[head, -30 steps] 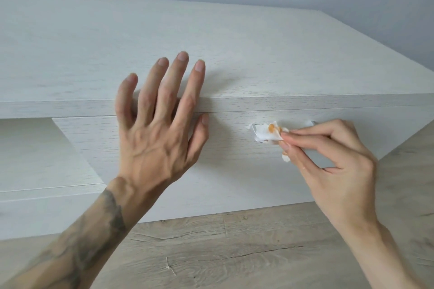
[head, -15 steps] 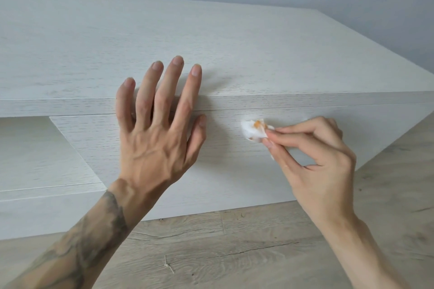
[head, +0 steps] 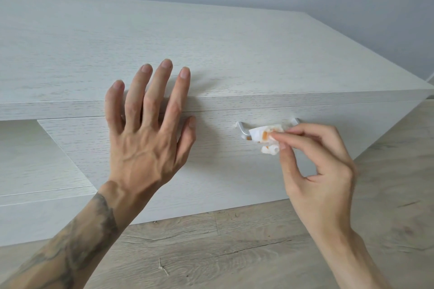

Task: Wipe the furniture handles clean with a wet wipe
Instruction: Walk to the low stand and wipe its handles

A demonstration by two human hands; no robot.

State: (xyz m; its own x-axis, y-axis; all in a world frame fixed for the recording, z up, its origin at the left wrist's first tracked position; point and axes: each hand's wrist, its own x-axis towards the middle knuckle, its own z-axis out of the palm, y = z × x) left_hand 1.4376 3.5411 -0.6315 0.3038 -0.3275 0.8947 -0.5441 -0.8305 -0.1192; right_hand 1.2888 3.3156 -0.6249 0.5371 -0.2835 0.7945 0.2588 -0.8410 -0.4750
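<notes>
You've got a matt whitewashed wood-grain drawer front (head: 145, 148), a smooth satin silvery handle (head: 242, 129), a crumpled orange-stained white wipe (head: 264, 135) and a rough-grained wood-look floor (head: 234, 253).

Right hand (head: 314, 171) pinching stained wipe (head: 265, 137) on handle (head: 243, 130), left hand (head: 145, 138) flat

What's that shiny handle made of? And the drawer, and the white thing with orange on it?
The handle looks like metal, maybe silver-painted plastic: smooth grey with a soft gleam. The drawer front seems wood or wood-look board: pale, matt, fine grain lines. The wipe looks like thin soft fabric-paper: it crumples and shows orange stains.
</notes>
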